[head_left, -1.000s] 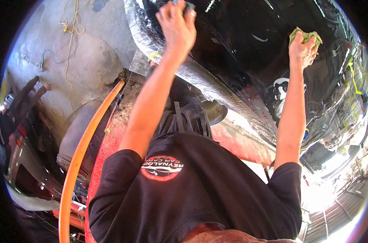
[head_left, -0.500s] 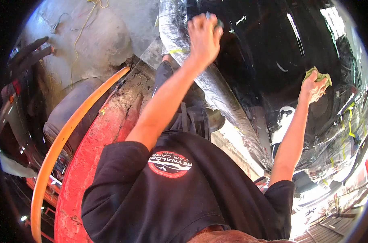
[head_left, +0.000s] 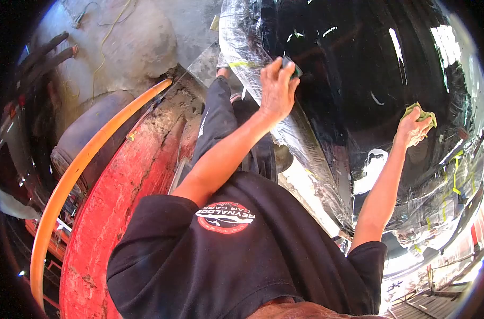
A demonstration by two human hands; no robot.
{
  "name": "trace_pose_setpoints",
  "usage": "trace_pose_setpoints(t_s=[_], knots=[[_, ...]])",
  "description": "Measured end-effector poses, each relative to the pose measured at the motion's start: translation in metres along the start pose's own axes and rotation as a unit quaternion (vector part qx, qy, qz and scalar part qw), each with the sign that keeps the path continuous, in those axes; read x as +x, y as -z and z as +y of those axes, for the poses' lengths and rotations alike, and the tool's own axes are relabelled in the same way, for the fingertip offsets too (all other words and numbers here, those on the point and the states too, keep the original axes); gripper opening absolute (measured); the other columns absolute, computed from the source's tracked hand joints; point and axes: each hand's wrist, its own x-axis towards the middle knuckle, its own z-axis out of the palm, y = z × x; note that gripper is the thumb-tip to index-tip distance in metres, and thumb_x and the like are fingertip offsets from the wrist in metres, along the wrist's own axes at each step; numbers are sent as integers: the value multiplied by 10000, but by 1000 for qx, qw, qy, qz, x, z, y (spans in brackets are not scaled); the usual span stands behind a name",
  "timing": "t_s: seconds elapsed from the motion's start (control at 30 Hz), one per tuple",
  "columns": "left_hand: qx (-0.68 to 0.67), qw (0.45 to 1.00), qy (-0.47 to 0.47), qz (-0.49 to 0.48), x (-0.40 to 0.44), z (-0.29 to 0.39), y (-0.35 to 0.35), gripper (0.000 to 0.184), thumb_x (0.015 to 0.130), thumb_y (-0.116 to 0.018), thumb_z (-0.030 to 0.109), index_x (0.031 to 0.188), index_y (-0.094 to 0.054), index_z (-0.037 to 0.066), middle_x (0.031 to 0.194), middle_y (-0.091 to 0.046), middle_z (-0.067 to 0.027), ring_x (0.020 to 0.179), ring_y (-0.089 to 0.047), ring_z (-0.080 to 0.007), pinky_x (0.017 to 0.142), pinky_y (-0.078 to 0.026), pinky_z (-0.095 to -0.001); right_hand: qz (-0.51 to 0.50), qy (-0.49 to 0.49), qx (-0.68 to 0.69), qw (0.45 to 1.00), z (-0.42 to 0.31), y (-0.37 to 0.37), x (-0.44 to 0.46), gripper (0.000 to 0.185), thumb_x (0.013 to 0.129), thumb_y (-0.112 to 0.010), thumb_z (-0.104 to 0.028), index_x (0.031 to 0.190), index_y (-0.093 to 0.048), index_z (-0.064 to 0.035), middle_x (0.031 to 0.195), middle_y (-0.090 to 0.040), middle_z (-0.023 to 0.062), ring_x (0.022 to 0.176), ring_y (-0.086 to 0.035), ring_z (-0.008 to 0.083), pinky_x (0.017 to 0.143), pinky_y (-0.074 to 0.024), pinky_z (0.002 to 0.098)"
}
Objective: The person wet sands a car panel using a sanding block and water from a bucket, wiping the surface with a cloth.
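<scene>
My left hand [head_left: 278, 90] is closed around a small dark block with a greenish edge [head_left: 295, 67], its kind partly hidden by the fingers. That hand is over the glossy black car panel [head_left: 337, 80], near the plastic-covered edge. My right hand [head_left: 412, 130] is closed on a crumpled yellow-green cloth [head_left: 424, 116], which lies against the same panel farther right. Clear plastic sheeting [head_left: 244, 48] with yellow tape runs along the panel's left side.
An orange curved bar [head_left: 87, 165] and a worn red beam [head_left: 114, 212] stand to my left. A yellow cord [head_left: 104, 48] lies on the grey floor [head_left: 141, 42]. More taped plastic [head_left: 444, 196] wraps the car at the right.
My left hand has come down the panel toward me, with the dark block still in it. My right hand and the cloth sit slightly lower in view.
</scene>
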Motion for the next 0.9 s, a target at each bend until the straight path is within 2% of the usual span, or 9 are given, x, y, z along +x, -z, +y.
trace_pose_setpoints(t_s=[0.1, 0.17, 0.23, 0.37, 0.5, 0.57, 0.7, 0.73, 0.9], knots=[[-6, 998, -34, 43, 31, -23, -2, 468, 924, -745, 110, 1342, -551, 31, 1339, -548, -282, 1238, -505, -454, 1051, -387, -570, -5, 2, 5, 1000, -2, 2, -1, 902, 973, -474, -665, 1638, -337, -71, 1669, -326, 270, 1507, -362, 463, 1222, -295, 571], [-22, 997, 23, 65, 82, -41, 2, 380, 933, -717, 80, 1275, -575, -6, 1255, -581, -241, 1172, -523, -433, 1002, -407, -540, -7, -3, 7, 1000, -1, 3, -3, 901, 974, -474, -663, 1638, -337, -69, 1669, -325, 271, 1508, -359, 465, 1222, -296, 572], [-7, 996, 25, 91, 86, -45, -2, 389, 933, -716, 78, 1286, -574, 1, 1216, -588, -231, 1135, -530, -432, 982, -416, -534, 8, -2, 5, 1000, -1, 1, -1, 896, 961, -475, -662, 1626, -364, -72, 1644, -376, 260, 1495, -387, 442, 1219, -305, 555], [-22, 1000, -11, 18, -4, -10, -2, 448, 969, -700, 108, 1381, -537, 35, 1323, -544, -298, 1247, -492, -457, 1045, -414, -553, -4, -5, -9, 1000, -7, 4, -4, 884, 981, -460, -647, 1633, -344, -62, 1649, -359, 272, 1503, -376, 445, 1218, -300, 559], [-3, 997, -16, 70, 63, -34, 5, 409, 915, -752, 80, 1293, -601, 44, 1253, -593, -236, 1151, -535, -433, 976, -436, -542, 3, 0, -10, 1000, 0, 0, -1, 878, 974, -466, -654, 1626, -364, -74, 1646, -377, 251, 1493, -390, 440, 1209, -315, 565], [-6, 992, 68, 103, 93, -39, 3, 345, 934, -716, 73, 1252, -603, 3, 1216, -608, -209, 1114, -536, -414, 962, -429, -509, 14, 2, 1, 1000, 2, -1, -2, 888, 964, -475, -665, 1620, -377, -75, 1641, -398, 230, 1484, -403, 435, 1209, -323, 556], [-6, 996, 20, 85, 34, -30, 2, 378, 912, -746, 77, 1249, -595, -2, 1191, -605, -231, 1132, -543, -431, 955, -447, -533, 6, -1, -14, 1000, -3, 1, -1, 887, 964, -477, -660, 1615, -383, -65, 1630, -407, 243, 1470, -423, 437, 1201, -340, 546], [3, 996, 46, 74, 20, -19, 4, 353, 917, -744, 98, 1221, -596, 0, 1156, -614, -228, 1127, -551, -437, 954, -445, -536, 9, 4, -13, 1000, 0, 0, 0, 885, 964, -478, -658, 1614, -385, -64, 1628, -408, 246, 1467, -426, 437, 1199, -343, 544], [6, 992, 41, 122, 102, -58, -1, 331, 937, -728, 109, 1230, -607, 15, 1161, -637, -216, 1114, -554, -422, 971, -424, -515, 20, 16, -2, 1000, 6, -4, 0, 897, 968, -492, -659, 1604, -389, -35, 1613, -425, 252, 1457, -432, 447, 1198, -350, 540]])
